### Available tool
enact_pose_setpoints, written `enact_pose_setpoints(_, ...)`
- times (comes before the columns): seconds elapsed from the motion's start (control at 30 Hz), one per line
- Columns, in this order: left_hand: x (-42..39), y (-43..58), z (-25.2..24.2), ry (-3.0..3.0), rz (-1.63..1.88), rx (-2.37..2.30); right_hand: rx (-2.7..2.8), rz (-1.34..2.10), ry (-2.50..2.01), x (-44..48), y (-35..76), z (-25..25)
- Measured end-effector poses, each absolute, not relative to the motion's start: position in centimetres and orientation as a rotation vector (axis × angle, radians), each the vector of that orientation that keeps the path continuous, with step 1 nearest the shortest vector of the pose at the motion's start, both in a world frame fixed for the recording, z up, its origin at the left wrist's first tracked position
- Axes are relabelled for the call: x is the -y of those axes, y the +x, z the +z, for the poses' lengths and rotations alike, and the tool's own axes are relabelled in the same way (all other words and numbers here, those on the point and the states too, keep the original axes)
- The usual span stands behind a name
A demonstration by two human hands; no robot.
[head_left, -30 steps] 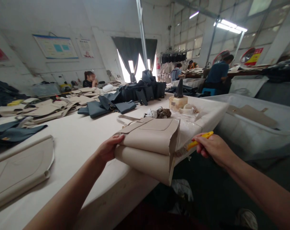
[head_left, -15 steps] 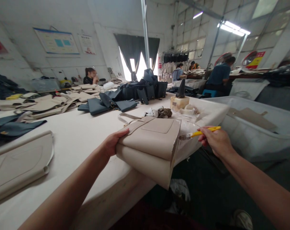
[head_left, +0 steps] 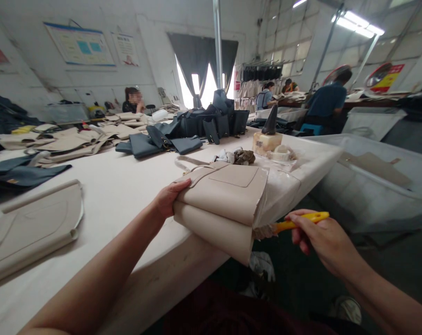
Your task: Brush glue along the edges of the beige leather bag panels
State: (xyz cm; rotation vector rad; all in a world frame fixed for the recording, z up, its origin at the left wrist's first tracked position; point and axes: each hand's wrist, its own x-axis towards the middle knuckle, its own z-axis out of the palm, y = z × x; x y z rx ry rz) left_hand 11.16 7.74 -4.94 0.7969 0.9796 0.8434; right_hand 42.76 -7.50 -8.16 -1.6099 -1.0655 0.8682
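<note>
Hands are both busy: the left hand point(head_left: 169, 197) is closed on the left end of a beige bag piece point(head_left: 218, 195), thumb on top and the other fingers mostly hidden, while the right hand point(head_left: 317, 232) has a yellow-handled brush point(head_left: 294, 222) pinched between thumb and fingers, lower fingers loosely curled. Bristles are right at the bag piece's right edge, though I can't tell if they're actually touching. The bag piece sits folded over, tilted, with its near part sticking out past the edge of the counter point(head_left: 109, 195). Just behind it there's a crumpled rag point(head_left: 244, 157), then a stained pale container point(head_left: 267, 142) with a black cone point(head_left: 271, 120) on top. Off to the left lies another beige piece point(head_left: 40, 223) with rolled edges. Further back it's a heap of dark blue bags point(head_left: 211, 123) and loads of beige pieces point(head_left: 82, 137). Big white bin point(head_left: 357, 200) on the right, and beyond it someone in a blue shirt point(head_left: 327, 102), facing away.
</note>
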Motion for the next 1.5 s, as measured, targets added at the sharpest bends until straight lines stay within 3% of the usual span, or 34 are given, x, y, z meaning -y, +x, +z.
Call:
enact_pose_setpoints(0.17,-7.5,11.0,-5.1,0.806,0.849,-0.984,0.954,0.622,-1.584,4.7,44.6,-8.3)
enact_pose_setpoints(0.43,-7.6,10.9,-4.8,0.804,0.835,-0.992,1.043,0.667,-1.591,5.2,44.8,-7.7)
enact_pose_setpoints(0.6,-7.4,11.0,-4.2,0.827,0.873,-1.019,0.899,0.474,-1.525,-0.2,47.0,-7.5)
enact_pose_setpoints(0.73,-7.3,11.0,-4.2,0.898,0.860,-1.042,0.924,0.537,-1.619,-2.9,47.6,-7.7)
enact_pose_setpoints(1.2,-7.7,11.0,-4.8,0.880,0.896,-0.991,1.083,0.868,-1.663,7.3,42.8,-7.2)
enact_pose_setpoints(1.4,-7.7,11.1,-4.9,0.881,0.899,-1.001,1.070,0.679,-1.639,7.2,43.3,-7.3)
enact_pose_setpoints(1.5,-7.6,11.2,-4.9,0.889,0.884,-1.014,1.028,0.751,-1.645,7.1,43.4,-7.3)
